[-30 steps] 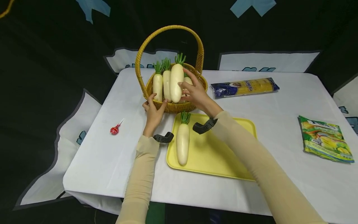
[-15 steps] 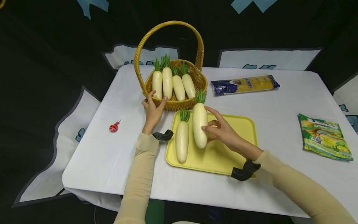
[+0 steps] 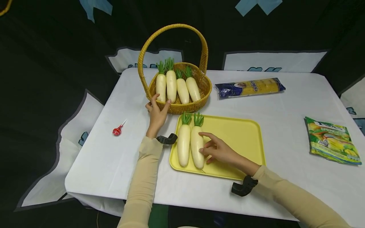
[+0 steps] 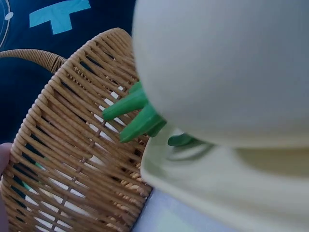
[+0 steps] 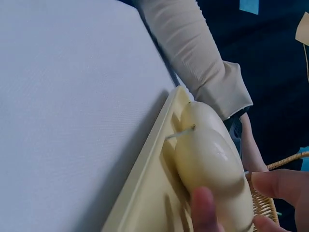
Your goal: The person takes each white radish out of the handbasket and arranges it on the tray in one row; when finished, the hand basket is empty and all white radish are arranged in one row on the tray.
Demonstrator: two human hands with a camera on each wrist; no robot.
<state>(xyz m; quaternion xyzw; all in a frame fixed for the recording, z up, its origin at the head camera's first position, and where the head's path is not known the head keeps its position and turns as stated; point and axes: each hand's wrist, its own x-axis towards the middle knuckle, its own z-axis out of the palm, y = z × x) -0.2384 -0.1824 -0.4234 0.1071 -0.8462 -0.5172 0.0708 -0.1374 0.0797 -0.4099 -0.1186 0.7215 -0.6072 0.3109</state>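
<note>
Head view: with right grip (image 3: 218, 150) narrow and holding right radish (image 3: 196, 147), settle on tray (image 3: 236, 133) beside left radish (image 3: 183, 144), leaves (image 3: 198, 120) toward basket (image 3: 179, 109); judge full support before loosening; with left grip (image 3: 157, 117) holding basket rim, steady lightly to avoid tipping. Left wrist view: check leaves against basket wall; unable to tell touching from apart; note only part of left grip at frame edge. Right wrist view: note digits (image 5: 203, 209) spread across radish; release evenly, probably preventing rolling; avoid snagging thin root (image 5: 180, 133); withdraw straight up.
</note>
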